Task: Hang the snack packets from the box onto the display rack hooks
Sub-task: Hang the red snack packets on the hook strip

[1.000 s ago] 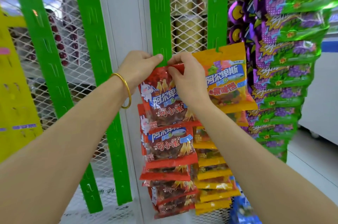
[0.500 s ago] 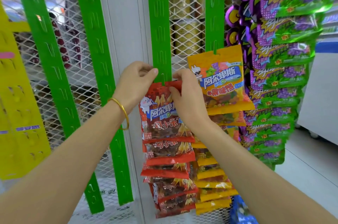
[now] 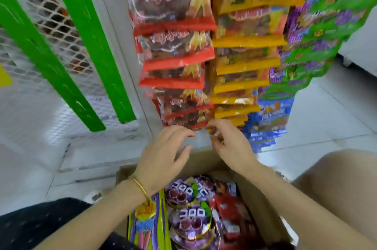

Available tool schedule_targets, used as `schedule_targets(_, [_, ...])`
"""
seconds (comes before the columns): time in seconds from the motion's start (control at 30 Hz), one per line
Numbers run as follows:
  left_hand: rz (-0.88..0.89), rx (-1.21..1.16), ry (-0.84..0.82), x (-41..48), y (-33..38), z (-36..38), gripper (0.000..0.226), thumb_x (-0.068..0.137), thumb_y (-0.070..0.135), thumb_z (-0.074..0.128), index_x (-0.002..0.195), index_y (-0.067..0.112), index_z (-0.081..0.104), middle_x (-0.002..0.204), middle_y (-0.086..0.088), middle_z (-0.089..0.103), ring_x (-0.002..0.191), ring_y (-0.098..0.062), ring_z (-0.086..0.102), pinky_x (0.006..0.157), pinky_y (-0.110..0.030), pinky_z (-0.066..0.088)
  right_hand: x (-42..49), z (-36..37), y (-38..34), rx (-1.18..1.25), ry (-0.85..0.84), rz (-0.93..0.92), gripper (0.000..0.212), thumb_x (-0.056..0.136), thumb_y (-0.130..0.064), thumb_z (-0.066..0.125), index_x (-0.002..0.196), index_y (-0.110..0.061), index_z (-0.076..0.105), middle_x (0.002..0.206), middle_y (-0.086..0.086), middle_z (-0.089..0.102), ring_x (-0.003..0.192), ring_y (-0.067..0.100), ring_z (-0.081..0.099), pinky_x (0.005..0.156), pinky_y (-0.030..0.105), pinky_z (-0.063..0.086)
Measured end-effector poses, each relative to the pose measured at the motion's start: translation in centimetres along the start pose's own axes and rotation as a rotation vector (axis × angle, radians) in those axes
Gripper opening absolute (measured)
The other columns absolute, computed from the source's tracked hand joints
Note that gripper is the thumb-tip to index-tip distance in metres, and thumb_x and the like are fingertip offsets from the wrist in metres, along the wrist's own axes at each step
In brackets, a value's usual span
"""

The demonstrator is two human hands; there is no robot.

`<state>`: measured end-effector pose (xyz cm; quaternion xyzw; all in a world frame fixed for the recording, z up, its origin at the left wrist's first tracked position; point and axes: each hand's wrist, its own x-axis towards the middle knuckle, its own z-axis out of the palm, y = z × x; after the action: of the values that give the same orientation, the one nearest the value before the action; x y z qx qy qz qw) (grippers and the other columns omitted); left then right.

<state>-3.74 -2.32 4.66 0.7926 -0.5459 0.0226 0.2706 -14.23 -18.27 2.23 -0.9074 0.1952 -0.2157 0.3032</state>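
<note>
Brown cardboard box (image 3: 204, 165) sits open on the pale tiled floor (image 3: 326, 137) directly under your hands, between your dark-clothed leg (image 3: 40, 225) on the left and your bare knee (image 3: 336, 180) on the right. Inside it the snack packets lie flat, faces up. Round-printed purple packets (image 3: 189, 223) overlap in a row down the middle, and glossy red boxed packets (image 3: 230, 215) lie along the right wall. Long yellow-and-purple packets (image 3: 146, 227) lie along the left wall, their long axis running from you toward the rack.

Ahead, the display is crowded. A column of hanging red snack packets (image 3: 177, 50) runs straight up and away from your hands, each overlapping the one below, sealed bottom edges toward you. Hard against its right side hangs a column of orange-yellow packets (image 3: 244, 41). Beyond that come green-and-purple packets (image 3: 326, 25), with blue packets (image 3: 271, 119) at their foot. To the left, two green plastic hook strips (image 3: 85, 45) slant across the white wire mesh panel (image 3: 51, 15).

Your left hand (image 3: 161, 160), a gold bangle (image 3: 140, 185) at its wrist, hovers over the box's far rim just below the lowest hanging red packet. Its grip is loose, fingers spread and gently bent, holding nothing. Your right hand (image 3: 232, 147) is just beside it, fingertips at that packet's bottom edge. Its fingers are curled, but blur hides whether the grip has hold of anything.
</note>
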Motion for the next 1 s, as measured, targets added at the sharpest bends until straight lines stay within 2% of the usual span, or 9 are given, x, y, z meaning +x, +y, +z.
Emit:
schedule_targets(0.1, [-0.071,0.056,-0.273,-1.4,-2.5,3.8,0.042,0.088,0.045,0.032,0.118,0.023,0.052,0.119,0.003,0.055,0.108,-0.017,0.054,0.088,-0.038,0.048,-1.7,5.9,8.3,0.044,-0.261,0.399,0.023,0.086,-0.004,0.054,0.108,-0.011,0.056,0.087,0.008,0.061,0.082,0.029,0.064,0.072,0.038,0.049])
schedule_targets(0.2, [-0.088,0.091,-0.37,-1.4,-3.8,5.2,0.034,0.093,0.034,0.044,0.122,0.019,0.052,0.121,-0.002,0.054,0.108,-0.021,0.054,0.09,-0.038,0.046,-5.4,9.5,13.2,0.082,-0.445,0.638,0.015,0.083,-0.001,0.06,0.094,-0.011,0.057,0.076,0.007,0.057,0.066,0.011,0.06,0.062,0.023,0.048])
schedule_targets(0.27, [-0.111,0.063,-0.353,-1.1,-4.5,5.7,0.03,0.092,0.025,0.051,0.121,0.017,0.053,0.118,-0.003,0.053,0.106,-0.02,0.054,0.089,-0.034,0.043,-7.3,11.8,15.5,-0.02,-0.642,0.636,0.031,0.082,-0.003,0.064,0.113,-0.002,0.057,0.101,0.015,0.063,0.087,0.016,0.059,0.075,0.02,0.042])
schedule_targets(0.33, [-0.144,0.04,-0.348,-0.9,-4.9,6.0,0.028,0.091,0.022,0.052,0.119,0.016,0.054,0.115,-0.004,0.053,0.104,-0.02,0.054,0.087,-0.033,0.042,-8.5,13.5,17.1,-0.137,-0.835,0.55,0.056,0.082,-0.011,0.066,0.133,-0.004,0.045,0.131,0.014,0.052,0.117,0.024,0.051,0.096,0.023,0.034])
schedule_targets(0.4, [-0.167,0.009,-0.365,-0.8,-5.1,6.6,0.027,0.091,0.022,0.052,0.117,0.016,0.055,0.111,-0.004,0.053,0.1,-0.021,0.055,0.085,-0.036,0.045,-9.0,14.4,17.6,-0.178,-0.937,0.523,0.068,0.084,-0.016,0.065,0.142,-0.008,0.031,0.142,0.012,0.042,0.128,0.025,0.042,0.099,0.022,0.027])
schedule_targets(0.47, [-0.189,-0.019,-0.389,-0.7,-5.1,7.0,0.027,0.09,0.025,0.049,0.115,0.017,0.055,0.109,-0.003,0.053,0.096,-0.019,0.056,0.084,-0.038,0.047,-9.0,14.8,18.1,-0.236,-0.965,0.495,0.07,0.087,-0.019,0.063,0.145,-0.011,0.024,0.143,0.011,0.039,0.129,0.025,0.039,0.095,0.02,0.025])
schedule_targets(0.57, [-0.209,-0.051,-0.399,-0.5,-4.9,7.4,0.026,0.09,0.02,0.052,0.115,0.017,0.056,0.111,0.0,0.052,0.092,-0.014,0.057,0.086,-0.036,0.047,-8.6,14.6,18.5,-0.317,-0.946,0.422,0.066,0.085,-0.018,0.066,0.142,-0.017,0.033,0.141,0.007,0.042,0.128,0.026,0.04,0.096,0.022,0.026])
schedule_targets(0.73, [-0.231,-0.06,-0.419,-0.1,-4.4,7.6,0.026,0.092,0.021,0.05,0.117,0.018,0.056,0.113,0.004,0.05,0.093,-0.007,0.054,0.084,-0.022,0.04,-7.2,13.4,18.8,-0.394,-0.966,0.292,0.023,0.085,-0.014,0.063,0.107,-0.008,0.063,0.115,0.011,0.063,0.111,0.027,0.055,0.088,0.031,0.04])
schedule_targets(1.0, [-0.24,-0.11,-0.459,-0.1,-3.3,7.7,0.023,0.093,0.021,0.05,0.115,0.019,0.056,0.117,0.002,0.051,0.091,-0.007,0.055,0.078,-0.017,0.035,-5.2,8.0,14.8,-0.402,-0.877,0.113,0.021,0.085,-0.02,0.062,0.105,-0.023,0.069,0.115,-0.004,0.065,0.108,0.018,0.057,0.085,0.027,0.043])
